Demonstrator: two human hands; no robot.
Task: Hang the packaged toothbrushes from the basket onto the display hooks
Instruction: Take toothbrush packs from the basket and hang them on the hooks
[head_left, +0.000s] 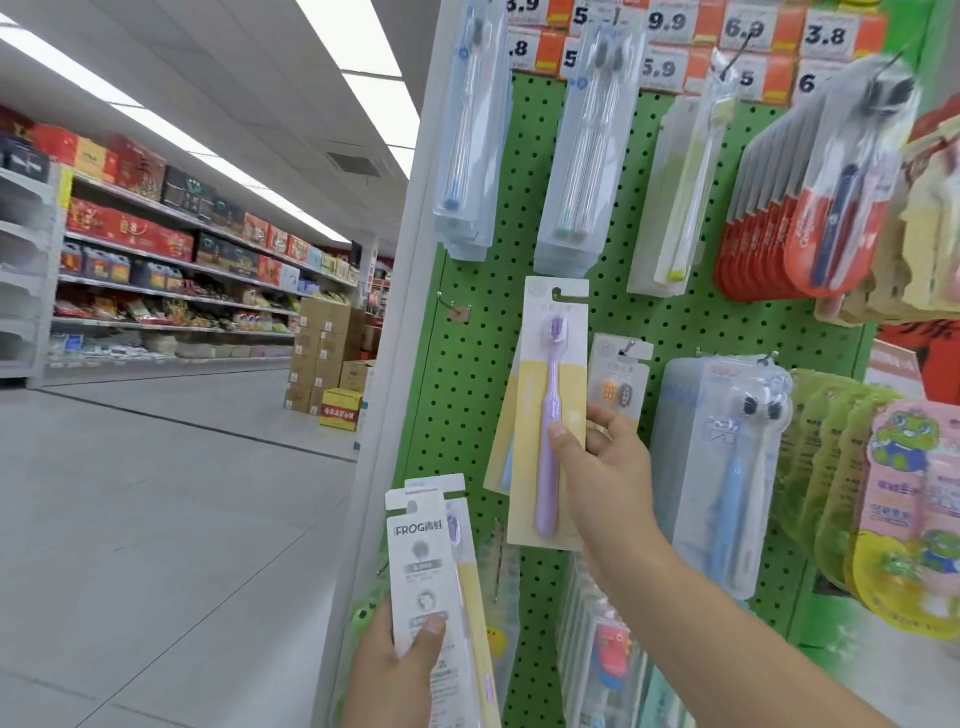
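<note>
While pinching a toothbrush pack (550, 415), the right hand (602, 462) nears an empty hook (451, 306).

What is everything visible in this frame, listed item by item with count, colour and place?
Pegboard: one, green, right half of view.
Purple toothbrush pack: one, yellow-and-white card, held up against the pegboard at centre.
Pack stack: at least two, white and yellow, bottom centre.
Empty hook: one, metal, left part of the pegboard.
Clear packs: several rows, hanging at the top.
Red packs: one row, upper right.
Green packs: one row, lower right.
Price tags: many, orange and white, top edge.
Store shelves: long row, far left.
Cardboard boxes: stacked, brown, aisle end.
Left hand: grips the pack stack.
Right hand: holds the purple toothbrush pack.
</note>
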